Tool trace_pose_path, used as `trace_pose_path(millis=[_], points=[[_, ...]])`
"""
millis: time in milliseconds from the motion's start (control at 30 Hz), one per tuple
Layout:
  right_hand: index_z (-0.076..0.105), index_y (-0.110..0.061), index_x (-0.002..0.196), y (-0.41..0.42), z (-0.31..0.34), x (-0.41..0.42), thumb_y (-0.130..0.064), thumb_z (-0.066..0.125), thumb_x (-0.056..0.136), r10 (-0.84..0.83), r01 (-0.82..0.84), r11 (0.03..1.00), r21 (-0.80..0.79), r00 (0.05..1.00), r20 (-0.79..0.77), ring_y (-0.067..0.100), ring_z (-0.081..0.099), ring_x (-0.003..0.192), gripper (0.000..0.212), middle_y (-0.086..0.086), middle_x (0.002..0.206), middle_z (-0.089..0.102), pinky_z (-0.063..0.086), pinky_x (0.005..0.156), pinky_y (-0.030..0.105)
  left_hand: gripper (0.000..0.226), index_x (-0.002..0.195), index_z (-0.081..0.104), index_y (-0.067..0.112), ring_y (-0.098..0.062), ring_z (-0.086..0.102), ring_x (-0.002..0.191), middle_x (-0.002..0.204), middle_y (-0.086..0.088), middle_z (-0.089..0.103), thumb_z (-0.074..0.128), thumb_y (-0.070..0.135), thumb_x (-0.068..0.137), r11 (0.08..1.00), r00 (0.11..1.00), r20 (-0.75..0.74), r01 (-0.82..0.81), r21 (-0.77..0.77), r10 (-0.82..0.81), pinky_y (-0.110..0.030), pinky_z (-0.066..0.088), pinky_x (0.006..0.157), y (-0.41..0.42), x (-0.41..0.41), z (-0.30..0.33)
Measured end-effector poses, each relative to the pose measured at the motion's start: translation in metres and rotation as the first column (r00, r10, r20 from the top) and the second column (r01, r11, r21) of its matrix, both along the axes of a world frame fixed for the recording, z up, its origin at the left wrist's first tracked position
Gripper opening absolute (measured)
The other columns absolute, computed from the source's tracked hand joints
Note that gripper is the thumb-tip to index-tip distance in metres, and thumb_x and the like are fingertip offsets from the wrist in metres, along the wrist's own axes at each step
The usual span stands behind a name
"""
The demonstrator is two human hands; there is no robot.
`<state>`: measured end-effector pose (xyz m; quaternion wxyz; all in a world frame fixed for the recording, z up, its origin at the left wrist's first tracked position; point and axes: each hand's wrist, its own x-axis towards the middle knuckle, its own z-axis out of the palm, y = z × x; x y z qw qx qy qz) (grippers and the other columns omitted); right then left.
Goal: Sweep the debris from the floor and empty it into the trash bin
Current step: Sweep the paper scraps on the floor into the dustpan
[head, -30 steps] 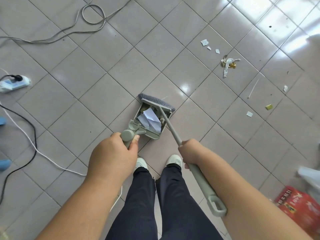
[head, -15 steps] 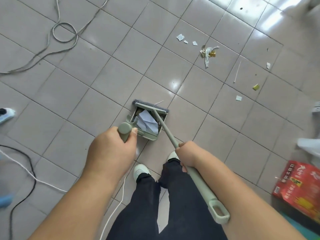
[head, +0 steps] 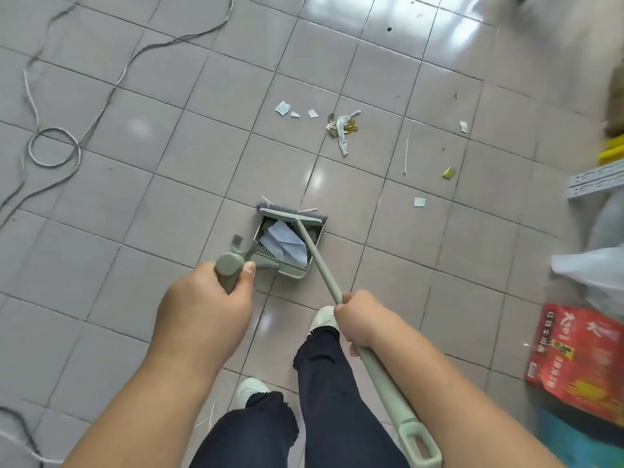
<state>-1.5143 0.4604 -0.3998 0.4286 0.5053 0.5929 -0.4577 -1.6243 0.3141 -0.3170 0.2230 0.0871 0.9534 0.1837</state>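
Observed from the head view: the left hand point(head: 206, 309) is wrapped around the upright handle of the dustpan point(head: 283, 256), fingers curled on the grip with the thumb pressed near its top; the pan rests on the tiled floor point(head: 169, 184) directly ahead of the person's feet, its mouth facing away. The right hand point(head: 359, 319) is clamped around the shaft of the broom point(head: 317, 256), well below the looped end of the handle. The shaft runs diagonally from lower right up to upper left, and the broom head sits across the pan's far lip, bristles touching the floor. Folded paper point(head: 283, 239) already lies inside the pan. The remaining debris lies beyond the broom head and to the right: three paper scraps point(head: 283, 108) farthest out, a crumpled wrapper point(head: 342, 128) just beside them, a thin white stick point(head: 406, 152), a yellow bit point(head: 449, 172) and a small pale square point(head: 419, 202) nearest the pan. Judgement: the right hand, carrying the broom, is the nearer to this scatter, and the next stroke calls for reaching forward and right, then drawing back toward the pan. Collection is partly complete. No trash bin can be identified; a red box point(head: 574, 359) and a plastic bag point(head: 594, 275) lie at the right edge.
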Motion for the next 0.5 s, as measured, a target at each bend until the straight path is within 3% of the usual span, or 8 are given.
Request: trace_pose_path(millis=[100,233,333,400,500], points=[[0.051,-0.010,0.122,0.031,-0.003,0.001,-0.010,0.033,0.092,-0.034,0.035,0.999,0.031,0.999,-0.014,0.021,0.049,0.039,0.035,0.008,0.066,0.050,0.044,0.048,0.024,0.042,0.068,0.052,0.013,-0.024,0.047,0.060,0.060,-0.003,0.054,0.046,0.048,0.089,0.998,0.998,-0.008,0.056,0.012,-0.056,-0.030,0.031,0.049,0.039,-0.009,-0.003],[0.053,-0.010,0.119,0.067,-0.006,0.002,-0.015,0.034,0.092,-0.110,0.112,0.990,0.083,0.994,-0.028,0.022,0.050,0.037,0.033,0.007,0.067,0.049,0.047,0.049,0.026,0.042,0.071,0.053,0.011,-0.030,0.051,0.066,0.063,-0.004,0.056,0.047,0.047,0.090,0.987,0.988,-0.017,0.155,0.040,-0.155,-0.031,0.035,0.055,0.085,-0.022,-0.009],[0.054,-0.005,0.110,0.087,-0.005,-0.001,-0.009,0.034,0.090,-0.137,0.141,0.985,0.103,0.990,-0.040,0.026,0.054,0.045,0.029,0.007,0.064,0.050,0.052,0.059,0.033,0.042,0.069,0.052,0.012,-0.028,0.050,0.062,0.060,-0.003,0.054,0.046,0.048,0.089,0.972,0.973,-0.016,0.231,0.047,-0.230,-0.030,0.033,0.050,0.112,-0.032,-0.013],[0.053,-0.006,0.101,0.100,-0.005,-0.003,-0.009,0.036,0.091,-0.167,0.173,0.978,0.115,0.984,-0.056,0.024,0.054,0.050,0.020,0.006,0.063,0.050,0.051,0.057,0.031,0.042,0.069,0.051,0.012,-0.030,0.052,0.064,0.061,-0.005,0.055,0.046,0.049,0.088,0.963,0.964,-0.007,0.265,0.052,-0.265,-0.031,0.036,0.053,0.129,-0.040,-0.016],[0.054,-0.005,0.109,0.117,-0.006,-0.011,-0.008,0.033,0.090,-0.246,0.248,0.961,0.119,0.969,-0.031,0.023,0.052,0.042,0.028,0.009,0.064,0.050,0.046,0.048,0.026,0.043,0.071,0.052,0.010,-0.029,0.053,0.065,0.062,-0.006,0.055,0.046,0.049,0.088,0.944,0.945,0.002,0.325,0.051,-0.326,-0.031,0.037,0.054,0.150,-0.052,-0.019]])
